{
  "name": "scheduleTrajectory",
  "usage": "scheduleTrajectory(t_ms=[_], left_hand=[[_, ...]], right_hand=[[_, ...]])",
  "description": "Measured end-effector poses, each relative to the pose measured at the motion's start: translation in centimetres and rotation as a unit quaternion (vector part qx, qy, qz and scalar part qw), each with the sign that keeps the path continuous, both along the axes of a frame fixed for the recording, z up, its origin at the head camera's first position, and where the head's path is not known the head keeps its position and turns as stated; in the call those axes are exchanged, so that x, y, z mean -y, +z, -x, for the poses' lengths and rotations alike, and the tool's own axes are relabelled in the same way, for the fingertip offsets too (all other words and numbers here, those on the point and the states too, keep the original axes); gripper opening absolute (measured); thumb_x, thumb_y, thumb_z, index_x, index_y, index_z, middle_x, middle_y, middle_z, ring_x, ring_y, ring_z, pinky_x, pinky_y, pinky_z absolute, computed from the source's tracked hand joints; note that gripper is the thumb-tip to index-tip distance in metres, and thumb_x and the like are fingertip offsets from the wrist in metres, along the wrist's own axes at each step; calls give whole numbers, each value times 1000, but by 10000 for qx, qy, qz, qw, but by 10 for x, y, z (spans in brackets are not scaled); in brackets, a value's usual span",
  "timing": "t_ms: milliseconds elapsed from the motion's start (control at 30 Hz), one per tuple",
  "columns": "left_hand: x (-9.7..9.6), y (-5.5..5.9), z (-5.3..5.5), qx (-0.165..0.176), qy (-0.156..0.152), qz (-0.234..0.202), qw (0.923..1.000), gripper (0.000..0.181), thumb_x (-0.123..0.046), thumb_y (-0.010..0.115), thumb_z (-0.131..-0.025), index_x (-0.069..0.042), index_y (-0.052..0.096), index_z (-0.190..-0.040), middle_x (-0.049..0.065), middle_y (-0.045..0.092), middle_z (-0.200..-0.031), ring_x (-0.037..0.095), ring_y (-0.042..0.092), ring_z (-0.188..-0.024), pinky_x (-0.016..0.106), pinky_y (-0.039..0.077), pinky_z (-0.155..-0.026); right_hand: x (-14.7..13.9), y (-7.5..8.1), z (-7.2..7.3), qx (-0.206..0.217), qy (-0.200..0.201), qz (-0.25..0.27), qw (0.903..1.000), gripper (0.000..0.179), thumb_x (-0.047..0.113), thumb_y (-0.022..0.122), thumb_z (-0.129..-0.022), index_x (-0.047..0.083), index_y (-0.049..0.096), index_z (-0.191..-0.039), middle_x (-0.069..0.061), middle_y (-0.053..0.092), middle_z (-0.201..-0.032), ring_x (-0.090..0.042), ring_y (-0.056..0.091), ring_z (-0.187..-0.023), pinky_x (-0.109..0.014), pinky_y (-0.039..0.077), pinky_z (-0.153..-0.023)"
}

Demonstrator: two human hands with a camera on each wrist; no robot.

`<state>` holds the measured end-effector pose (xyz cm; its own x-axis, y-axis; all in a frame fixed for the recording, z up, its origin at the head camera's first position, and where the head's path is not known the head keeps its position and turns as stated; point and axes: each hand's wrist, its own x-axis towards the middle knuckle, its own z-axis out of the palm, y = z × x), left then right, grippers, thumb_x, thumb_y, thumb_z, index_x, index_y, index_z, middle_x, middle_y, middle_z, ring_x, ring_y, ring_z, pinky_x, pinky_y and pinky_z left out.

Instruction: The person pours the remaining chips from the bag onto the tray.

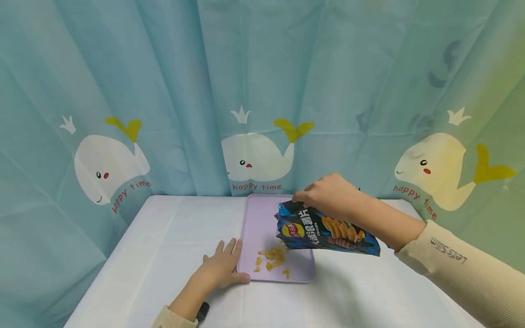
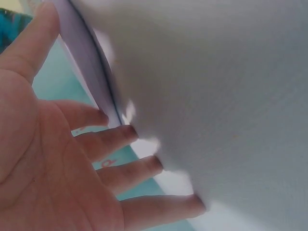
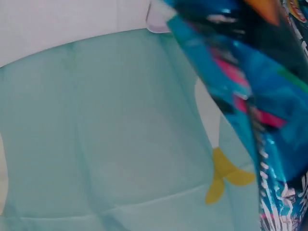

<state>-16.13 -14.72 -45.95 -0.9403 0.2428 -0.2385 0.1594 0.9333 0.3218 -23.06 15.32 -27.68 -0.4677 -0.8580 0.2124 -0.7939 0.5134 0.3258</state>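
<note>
clamps chip bag [image 1: 332, 234] in fingers of right hand [image 1: 330, 196], partly over tray [image 1: 258, 225] of chips [image 1: 274, 256]; touches tray with left hand [image 1: 221, 268], spread-fingered.

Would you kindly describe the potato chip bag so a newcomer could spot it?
On the white table before the teal curtain lies a pale purple tray. Above the tray's right edge, in the person's right-hand grip, is the potato chip bag. Unlike the plain tray, it is dark blue, with a red-and-yellow logo and printed ridged chips.
</note>
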Motion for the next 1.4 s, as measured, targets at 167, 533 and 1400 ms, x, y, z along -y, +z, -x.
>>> scheduleTrajectory(t_ms=[167, 533, 1400], left_hand=[[0, 1, -1, 9, 23, 2, 10000, 105, -62, 74, -77, -4, 32, -155, 20, 30, -161, 52, 22, -146, 84, 24, -98], [0, 4, -3, 20, 3, -58, 10000, 104, -60, 75, -78, -3, 32, -155, 21, 30, -160, 52, 22, -146, 84, 24, -98], [0, 4, 0, 17, -8, -4, 10000, 105, -60, 74, -78, -3, 32, -155, 21, 30, -161, 52, 22, -146, 83, 24, -98]], right_hand=[[1, 1, 0, 29, 12, -21, 10000, 23, 22, 76, -88, 26, 75, -110, 9, 77, -87, -9, 47, -43, -21, 34, -38], [1, 2, -3, 47, -36, -68, 10000, 24, 21, 77, -87, 26, 75, -110, 8, 77, -87, -11, 54, -46, -22, 37, -39], [2, 9, -1, -1, -58, -78, 10000, 23, 24, 77, -88, 25, 73, -111, 8, 77, -87, -11, 53, -46, -23, 36, -39]])
